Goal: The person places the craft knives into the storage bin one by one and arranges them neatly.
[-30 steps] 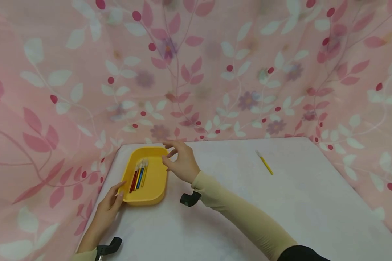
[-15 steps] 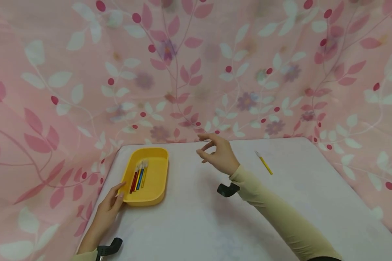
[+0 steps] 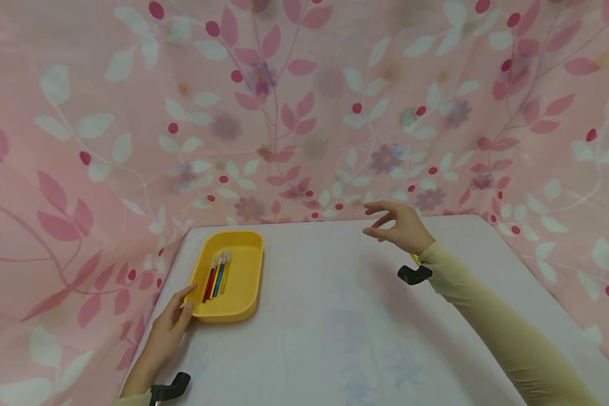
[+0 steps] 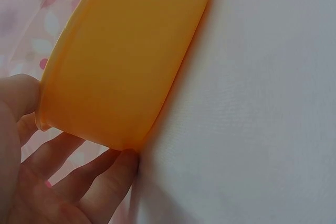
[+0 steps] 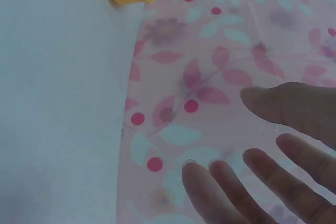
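Observation:
A yellow tray [image 3: 243, 282] stands on the left of the table. Several slim paintbrushes [image 3: 216, 277] with red, yellow and blue handles lie side by side in it, pale tips toward the back. My left hand [image 3: 168, 324] grips the near left corner of the tray. In the left wrist view, the thumb is at the rim and the fingers [image 4: 113, 184] curl against the wall. Over the right part of the table hangs my right hand [image 3: 401, 228], holding nothing, thumb and fingers apart. Behind its wrist shows a bit of a single yellow paintbrush [image 3: 415, 259], mostly hidden.
The white-covered table [image 3: 304, 316] reaches back to a pink leaf-patterned cloth [image 3: 304, 124] that hangs behind and at both sides. Black wrist mounts [image 3: 414, 274] sit on both forearms.
My right hand has moved right, from beside the tray to in front of the lone paintbrush, which it now partly covers. The left hand and the tray have stayed put.

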Demonstrator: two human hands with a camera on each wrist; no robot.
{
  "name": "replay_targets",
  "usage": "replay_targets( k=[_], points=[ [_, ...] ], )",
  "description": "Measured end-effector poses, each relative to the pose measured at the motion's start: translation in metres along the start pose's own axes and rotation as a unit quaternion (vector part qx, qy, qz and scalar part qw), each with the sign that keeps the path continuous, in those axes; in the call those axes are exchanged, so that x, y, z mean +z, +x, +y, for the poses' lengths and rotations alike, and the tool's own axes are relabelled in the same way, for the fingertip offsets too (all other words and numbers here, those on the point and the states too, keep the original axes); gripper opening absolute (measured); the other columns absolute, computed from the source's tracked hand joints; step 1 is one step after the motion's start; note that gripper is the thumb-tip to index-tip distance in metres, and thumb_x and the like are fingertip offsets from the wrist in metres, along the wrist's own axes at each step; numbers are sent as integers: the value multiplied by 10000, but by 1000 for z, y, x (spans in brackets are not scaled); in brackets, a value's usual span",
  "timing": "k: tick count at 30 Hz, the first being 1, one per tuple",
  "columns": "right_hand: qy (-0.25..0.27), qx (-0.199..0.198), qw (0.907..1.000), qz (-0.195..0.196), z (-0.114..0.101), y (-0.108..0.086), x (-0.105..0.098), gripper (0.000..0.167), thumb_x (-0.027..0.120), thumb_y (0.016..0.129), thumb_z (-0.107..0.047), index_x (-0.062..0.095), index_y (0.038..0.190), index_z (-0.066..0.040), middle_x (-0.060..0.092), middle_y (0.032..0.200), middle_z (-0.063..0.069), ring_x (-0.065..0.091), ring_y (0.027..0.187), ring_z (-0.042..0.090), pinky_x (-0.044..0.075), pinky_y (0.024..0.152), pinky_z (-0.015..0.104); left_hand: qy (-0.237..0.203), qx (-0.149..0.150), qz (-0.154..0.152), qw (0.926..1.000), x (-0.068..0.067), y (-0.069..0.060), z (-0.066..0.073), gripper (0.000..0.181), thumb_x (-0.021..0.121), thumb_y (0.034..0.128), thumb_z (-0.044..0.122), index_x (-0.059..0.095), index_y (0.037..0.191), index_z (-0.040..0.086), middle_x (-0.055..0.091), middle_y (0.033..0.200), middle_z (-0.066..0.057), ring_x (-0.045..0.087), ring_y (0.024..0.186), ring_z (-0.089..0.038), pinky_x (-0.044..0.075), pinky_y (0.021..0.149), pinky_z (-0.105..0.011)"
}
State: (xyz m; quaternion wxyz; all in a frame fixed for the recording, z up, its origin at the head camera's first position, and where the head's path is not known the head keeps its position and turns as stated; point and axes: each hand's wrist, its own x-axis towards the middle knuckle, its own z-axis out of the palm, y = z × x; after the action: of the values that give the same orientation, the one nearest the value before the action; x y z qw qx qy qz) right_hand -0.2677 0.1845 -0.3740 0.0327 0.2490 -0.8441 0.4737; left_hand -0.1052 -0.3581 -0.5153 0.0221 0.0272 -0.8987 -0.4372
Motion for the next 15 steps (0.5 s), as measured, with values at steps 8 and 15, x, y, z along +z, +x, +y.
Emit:
replay_targets(
  k=[8,15],
  points=[
    [606,85,9974,-383,33,-6,-19,636,891,916,-37,637,1499,-42,681,1368,216,760,972,393,688,727,465,-62,97,64,9999,-1,1,0,524,503,1188,331,420,1658,114,355,1706,-304,480,1465,-556,465,1101,-555],
    [426,477,9939,-895,63,-12,-39,701,908,919,-107,596,1547,-103,645,1390,206,761,989,402,679,750,530,41,-30,82,10000,-1,3,2,537,486,1189,372,409,1662,128,347,1708,-308,462,1474,-561,455,1116,-599]
  ],
)
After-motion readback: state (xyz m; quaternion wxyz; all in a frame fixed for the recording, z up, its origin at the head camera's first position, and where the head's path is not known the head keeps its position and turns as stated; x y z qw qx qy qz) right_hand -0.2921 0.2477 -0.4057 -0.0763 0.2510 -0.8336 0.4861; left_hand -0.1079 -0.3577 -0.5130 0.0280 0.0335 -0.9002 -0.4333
